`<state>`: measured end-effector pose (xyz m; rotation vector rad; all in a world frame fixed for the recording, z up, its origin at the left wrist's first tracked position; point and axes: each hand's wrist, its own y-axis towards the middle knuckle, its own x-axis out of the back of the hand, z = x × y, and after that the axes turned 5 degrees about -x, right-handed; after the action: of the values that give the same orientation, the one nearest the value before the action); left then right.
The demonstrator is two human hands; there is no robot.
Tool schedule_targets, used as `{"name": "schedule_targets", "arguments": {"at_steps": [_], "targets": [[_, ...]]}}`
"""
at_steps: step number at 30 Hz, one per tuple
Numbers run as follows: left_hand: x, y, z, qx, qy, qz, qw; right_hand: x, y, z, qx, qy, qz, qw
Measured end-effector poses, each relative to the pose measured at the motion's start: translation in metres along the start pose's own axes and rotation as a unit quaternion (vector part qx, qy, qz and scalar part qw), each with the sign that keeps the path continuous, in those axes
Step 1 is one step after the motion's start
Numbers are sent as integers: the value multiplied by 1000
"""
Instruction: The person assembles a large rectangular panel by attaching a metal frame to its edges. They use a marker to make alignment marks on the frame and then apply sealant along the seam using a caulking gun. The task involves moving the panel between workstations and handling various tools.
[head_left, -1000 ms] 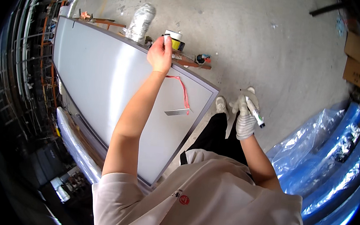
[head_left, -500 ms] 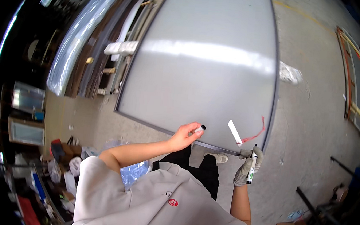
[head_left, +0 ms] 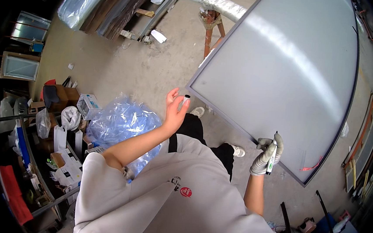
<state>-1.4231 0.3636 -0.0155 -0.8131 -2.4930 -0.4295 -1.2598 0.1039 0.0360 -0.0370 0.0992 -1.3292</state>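
Note:
My bare left hand (head_left: 174,112) is closed, pinching a small white marker cap (head_left: 187,100) with a dark end between thumb and fingers. It is just off the near left corner of a large grey framed panel (head_left: 286,76). In a grey-white work glove, my right hand (head_left: 263,158) is closed around a white marker (head_left: 271,161). The marker stands nearly upright with its dark tip uncovered and pointing away from me, over the panel's near edge. A red string (head_left: 312,165) lies on the panel close to its near right corner.
A wrapped beam (head_left: 213,3) and an orange stand (head_left: 209,30) support the panel. Clear blue-tinted plastic film (head_left: 124,122) is heaped at my left, near a rack (head_left: 43,206) of boxes and bags. Long wrapped profiles (head_left: 112,5) lie far left; framed pieces (head_left: 361,152) rest far right.
My view has swung left, so the panel sits further right in it. My left hand, still pinching the cap, has moved off the panel. The white strip by the red string no longer shows.

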Motion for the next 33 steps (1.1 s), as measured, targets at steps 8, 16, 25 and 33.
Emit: {"name": "schedule_targets", "arguments": {"at_steps": [8, 16, 25, 33], "targets": [[14, 21, 26, -44, -126, 149, 980, -125, -19, 26, 34, -40, 90, 995], [35, 15, 20, -41, -149, 221, 963, -145, -43, 18, -10, -54, 111, 992], [64, 82, 39, -174, 80, 145, 971, -104, -56, 0, 54, -6, 73, 996], [-9, 162, -67, -435, 39, 373, 819, -101, -74, -9, 30, 50, -179, 982]]}}
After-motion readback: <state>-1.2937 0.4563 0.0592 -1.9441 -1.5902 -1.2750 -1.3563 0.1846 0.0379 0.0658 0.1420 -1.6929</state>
